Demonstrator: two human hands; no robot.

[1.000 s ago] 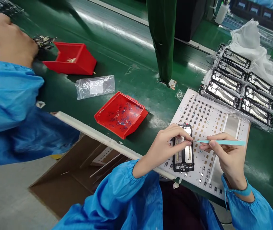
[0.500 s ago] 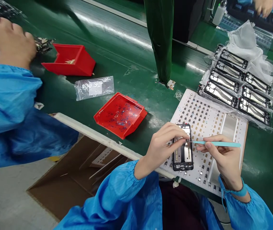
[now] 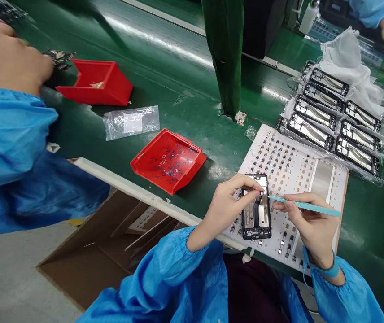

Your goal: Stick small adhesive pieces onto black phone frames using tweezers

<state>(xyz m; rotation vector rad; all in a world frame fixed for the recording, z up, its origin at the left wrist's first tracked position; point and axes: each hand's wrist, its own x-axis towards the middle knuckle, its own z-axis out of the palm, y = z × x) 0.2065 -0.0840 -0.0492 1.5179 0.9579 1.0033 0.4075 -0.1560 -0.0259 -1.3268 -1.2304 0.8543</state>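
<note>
A black phone mid-frame (image 3: 265,214) with silvery metal inside lies on a white board (image 3: 342,186) that carries rows of small dark parts. Over the upper part of the frame, the thumb and forefinger of my left hand (image 3: 224,204) are pinched together; what they hold, if anything, is too small to make out. My right hand (image 3: 315,229) grips light-blue tweezers (image 3: 321,208) like a pen. Their tip points left and meets the fingertips of my left hand above the frame.
Several more phone frames (image 3: 356,154) sit in a clear tray at right. Left of the board are a red bin (image 3: 192,171) with tiny scraps, a plastic bag (image 3: 150,117) and another red bin (image 3: 120,85). Co-workers' hands (image 3: 19,60) show in both upper corners. A cardboard box (image 3: 74,269) stands below the table edge.
The tweezers have tilted, their handle end now lower and the tip slightly higher. My left fingertips have shifted slightly left and up. Co-workers' hands have moved.
</note>
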